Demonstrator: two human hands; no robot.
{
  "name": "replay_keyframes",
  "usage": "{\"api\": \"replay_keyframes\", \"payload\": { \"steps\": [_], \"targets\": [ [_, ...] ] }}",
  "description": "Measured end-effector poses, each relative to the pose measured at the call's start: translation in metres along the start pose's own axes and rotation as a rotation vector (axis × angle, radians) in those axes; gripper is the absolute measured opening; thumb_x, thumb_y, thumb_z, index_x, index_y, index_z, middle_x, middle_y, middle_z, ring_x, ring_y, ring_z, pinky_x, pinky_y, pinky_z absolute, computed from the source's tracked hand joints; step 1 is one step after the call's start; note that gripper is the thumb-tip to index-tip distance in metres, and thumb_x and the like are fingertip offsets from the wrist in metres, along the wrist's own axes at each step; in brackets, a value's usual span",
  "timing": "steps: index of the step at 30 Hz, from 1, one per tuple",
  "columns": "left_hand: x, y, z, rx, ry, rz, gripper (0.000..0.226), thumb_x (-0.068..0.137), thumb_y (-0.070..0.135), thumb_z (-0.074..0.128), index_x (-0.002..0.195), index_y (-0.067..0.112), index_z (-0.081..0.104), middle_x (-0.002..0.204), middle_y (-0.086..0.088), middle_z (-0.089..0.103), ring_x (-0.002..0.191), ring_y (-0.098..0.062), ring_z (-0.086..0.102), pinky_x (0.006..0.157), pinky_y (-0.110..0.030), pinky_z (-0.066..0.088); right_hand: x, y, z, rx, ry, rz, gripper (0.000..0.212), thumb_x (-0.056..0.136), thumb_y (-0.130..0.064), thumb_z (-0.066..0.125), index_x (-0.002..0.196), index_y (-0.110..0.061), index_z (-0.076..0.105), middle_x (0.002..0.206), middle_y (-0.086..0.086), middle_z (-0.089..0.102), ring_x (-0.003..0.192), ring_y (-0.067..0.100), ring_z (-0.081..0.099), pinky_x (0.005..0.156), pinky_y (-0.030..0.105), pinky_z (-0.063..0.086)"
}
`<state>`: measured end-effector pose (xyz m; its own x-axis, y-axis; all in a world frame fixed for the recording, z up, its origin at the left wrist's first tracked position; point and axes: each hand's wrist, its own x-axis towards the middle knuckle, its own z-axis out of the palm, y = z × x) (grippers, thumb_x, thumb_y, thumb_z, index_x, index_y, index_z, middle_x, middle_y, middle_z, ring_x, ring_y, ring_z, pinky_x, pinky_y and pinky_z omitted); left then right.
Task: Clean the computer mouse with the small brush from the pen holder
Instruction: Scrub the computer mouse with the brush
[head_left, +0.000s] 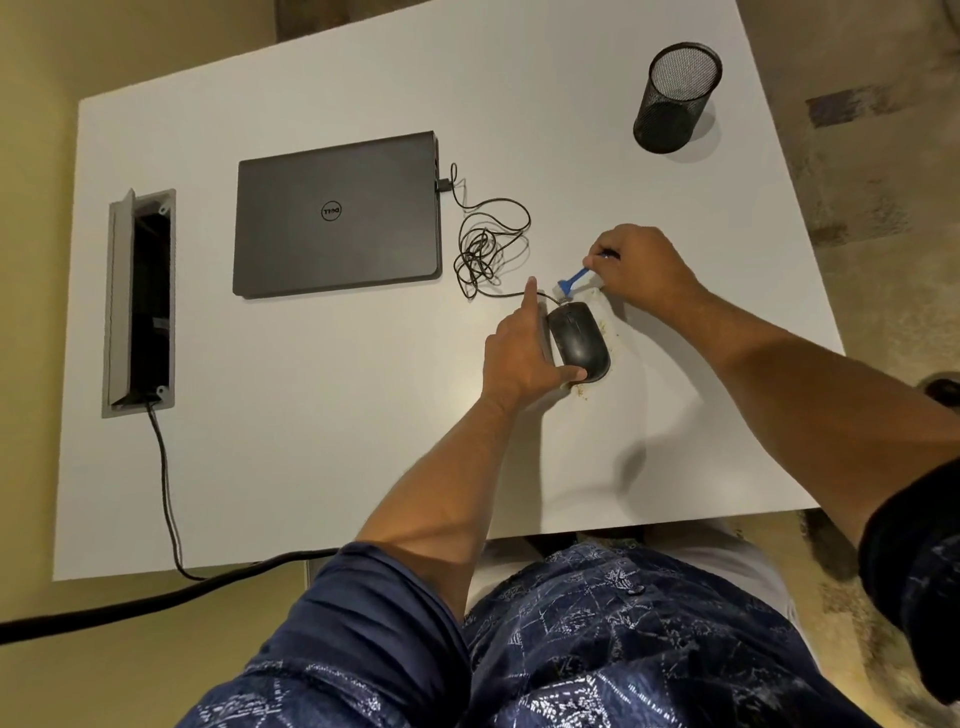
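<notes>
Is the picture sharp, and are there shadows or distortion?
Head view: wide-angle bending curves the table edges; warm light; soft shadows fall beside the pen holder and under the right hand; the mouse and brush are fairly sharp, and the frame's corners look softer.

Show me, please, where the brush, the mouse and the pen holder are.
brush (573, 277), head view, on its blue handle.
mouse (579, 340), head view, on its black top shell.
pen holder (670, 111), head view, on its mesh wall.

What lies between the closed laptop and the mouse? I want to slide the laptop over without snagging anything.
In the head view, the mouse's cable lies tangled between the laptop and the mouse, plugged into the laptop's side. The left hand is there too.
</notes>
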<state>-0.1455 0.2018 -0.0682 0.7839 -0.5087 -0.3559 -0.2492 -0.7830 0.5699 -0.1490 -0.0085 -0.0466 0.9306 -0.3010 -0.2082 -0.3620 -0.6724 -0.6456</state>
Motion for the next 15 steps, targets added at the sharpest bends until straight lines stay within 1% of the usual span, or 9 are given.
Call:
{"api": "replay_keyframes", "payload": {
  "steps": [2, 4, 5, 7, 9, 10, 12, 13, 15],
  "targets": [
    [-0.003, 0.001, 0.002, 0.006, 0.04, 0.028, 0.143, 0.052, 0.054, 0.092, 0.162, 0.017, 0.008, 0.147, -0.006, 0.049, 0.132, -0.029, 0.047, 0.103, -0.046, 0.043, 0.0, 0.0, -0.004, 0.025, -0.036, -0.035, 0.016, 0.092, -0.019, 0.069, 0.096, -0.006, 0.077, 0.089, 0.007, 0.068, 0.079, 0.019, 0.059, 0.068, 0.025, 0.042],
    [-0.006, 0.002, 0.003, 0.054, 0.093, 0.065, 0.132, 0.054, 0.054, 0.092, 0.159, 0.015, 0.021, 0.141, -0.009, 0.049, 0.125, -0.028, 0.049, 0.099, -0.042, 0.044, 0.001, -0.001, -0.007, -0.016, -0.118, -0.057, 0.013, 0.09, -0.021, 0.071, 0.093, -0.01, 0.077, 0.086, 0.003, 0.067, 0.073, 0.014, 0.057, 0.061, 0.019, 0.038],
    [-0.007, 0.003, 0.003, 0.093, 0.119, 0.088, 0.123, 0.055, 0.053, 0.091, 0.155, 0.016, 0.031, 0.135, -0.009, 0.051, 0.118, -0.027, 0.051, 0.095, -0.041, 0.045, 0.002, -0.002, -0.008, -0.054, -0.157, -0.064, 0.013, 0.09, -0.022, 0.071, 0.093, -0.011, 0.077, 0.085, 0.001, 0.066, 0.074, 0.015, 0.057, 0.06, 0.019, 0.038],
    [-0.01, 0.006, 0.004, 0.211, 0.15, 0.196, 0.091, 0.059, 0.048, 0.09, 0.136, 0.016, 0.053, 0.119, -0.007, 0.057, 0.102, -0.028, 0.057, 0.083, -0.04, 0.048, 0.003, -0.003, -0.008, -0.12, -0.196, -0.088, 0.014, 0.091, -0.024, 0.069, 0.094, -0.012, 0.077, 0.083, -0.002, 0.063, 0.076, 0.018, 0.057, 0.059, 0.022, 0.037],
    [-0.014, 0.012, 0.006, 0.334, 0.134, 0.409, 0.059, 0.068, 0.036, 0.085, 0.118, 0.015, 0.064, 0.11, -0.005, 0.063, 0.094, -0.032, 0.061, 0.071, -0.039, 0.048, 0.004, -0.004, -0.007, -0.139, -0.198, -0.101, 0.015, 0.092, -0.025, 0.069, 0.094, -0.012, 0.077, 0.082, -0.003, 0.062, 0.074, 0.016, 0.054, 0.058, 0.022, 0.035],
    [-0.016, 0.014, 0.009, 0.365, 0.12, 0.527, 0.048, 0.075, 0.03, 0.08, 0.118, 0.013, 0.066, 0.111, -0.006, 0.066, 0.095, -0.033, 0.062, 0.07, -0.039, 0.047, 0.005, -0.006, -0.007, -0.143, -0.198, -0.105, 0.015, 0.092, -0.025, 0.069, 0.094, -0.012, 0.076, 0.081, -0.003, 0.062, 0.072, 0.014, 0.053, 0.058, 0.022, 0.035],
    [-0.019, 0.017, 0.016, 0.396, 0.104, 0.689, 0.038, 0.088, 0.022, 0.069, 0.122, 0.007, 0.068, 0.118, -0.01, 0.07, 0.103, -0.034, 0.065, 0.073, -0.039, 0.049, 0.005, -0.007, -0.008, -0.143, -0.208, -0.122, 0.015, 0.091, -0.025, 0.07, 0.093, -0.012, 0.077, 0.083, 0.0, 0.065, 0.071, 0.013, 0.052, 0.06, 0.024, 0.036],
    [-0.02, 0.018, 0.019, 0.42, 0.089, 0.727, 0.038, 0.088, 0.019, 0.069, 0.123, 0.004, 0.069, 0.121, -0.012, 0.071, 0.108, -0.035, 0.065, 0.076, -0.04, 0.051, 0.006, -0.008, -0.009, -0.139, -0.219, -0.132, 0.015, 0.091, -0.026, 0.071, 0.093, -0.012, 0.077, 0.086, 0.002, 0.068, 0.073, 0.014, 0.054, 0.064, 0.026, 0.038],
    [-0.021, 0.018, 0.025, 0.487, 0.024, 0.735, 0.048, 0.08, 0.014, 0.077, 0.125, 0.003, 0.069, 0.128, -0.013, 0.069, 0.118, -0.036, 0.064, 0.082, -0.042, 0.053, 0.006, -0.011, -0.011, -0.137, -0.255, -0.159, 0.015, 0.09, -0.026, 0.072, 0.094, -0.012, 0.077, 0.091, 0.005, 0.071, 0.077, 0.018, 0.057, 0.069, 0.029, 0.043]
  ]
}}
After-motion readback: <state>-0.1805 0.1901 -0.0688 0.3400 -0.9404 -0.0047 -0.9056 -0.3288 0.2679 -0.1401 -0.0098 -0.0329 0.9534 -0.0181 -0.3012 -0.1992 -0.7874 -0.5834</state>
